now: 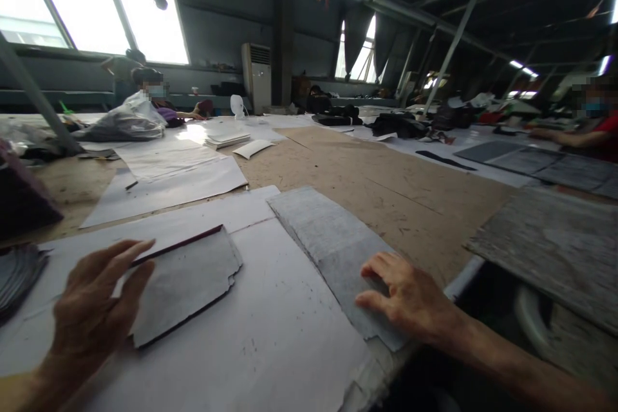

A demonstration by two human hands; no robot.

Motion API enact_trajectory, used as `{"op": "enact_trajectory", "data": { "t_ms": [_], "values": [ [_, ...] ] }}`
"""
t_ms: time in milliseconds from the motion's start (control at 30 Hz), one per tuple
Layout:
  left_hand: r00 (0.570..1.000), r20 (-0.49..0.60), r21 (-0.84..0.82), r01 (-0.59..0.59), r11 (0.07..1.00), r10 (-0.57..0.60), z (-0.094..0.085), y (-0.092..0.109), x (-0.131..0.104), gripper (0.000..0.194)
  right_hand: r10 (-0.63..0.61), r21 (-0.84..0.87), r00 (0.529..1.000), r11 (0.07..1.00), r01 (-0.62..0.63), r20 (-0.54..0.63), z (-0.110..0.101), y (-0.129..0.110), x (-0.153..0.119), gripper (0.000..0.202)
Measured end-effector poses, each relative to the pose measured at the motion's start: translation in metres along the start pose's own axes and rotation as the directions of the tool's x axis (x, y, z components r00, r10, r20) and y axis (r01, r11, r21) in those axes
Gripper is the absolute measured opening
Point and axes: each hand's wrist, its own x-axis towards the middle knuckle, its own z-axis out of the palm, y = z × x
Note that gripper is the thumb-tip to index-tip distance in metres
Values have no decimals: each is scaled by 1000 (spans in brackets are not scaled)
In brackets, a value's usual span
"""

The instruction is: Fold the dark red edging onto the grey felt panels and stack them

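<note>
Notched panel point(188, 290) lies on paper point(275, 328) — left hand point(96, 296) near.

A broad tan worktable point(338, 158), its top scuffed and seamed, holds a long pale-grey panel point(323, 232) at its near side, with a large white paper sheet point(290, 309) along the panel's left, overlapping white sheets point(178, 188) farther left and beyond it, and a curved off-white card point(253, 149) well beyond the panel.

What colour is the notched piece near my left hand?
The notched piece is pale grey, with dark long edges, best seen in the head view.
</note>
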Motion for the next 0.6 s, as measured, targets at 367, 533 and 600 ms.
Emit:
{"op": "enact_trajectory", "data": {
  "t_ms": [367, 533, 600],
  "values": [
    [811, 301, -551, -281, 786, 501, 47, 160, -8, 31, -194, 94, 981, 976, 195, -14, 25, 23, 5, 15],
    [742, 457, -533, -213, 819, 491, 59, 177, 0, 34, -262, 131, 964, 955, 265, -41, 28, 25, 5, 16],
    [733, 503, -496, -189, 848, 458, 65, 180, 3, 32, -249, 165, 967, 953, 253, -46, 28, 23, 6, 17]
  ]
}}
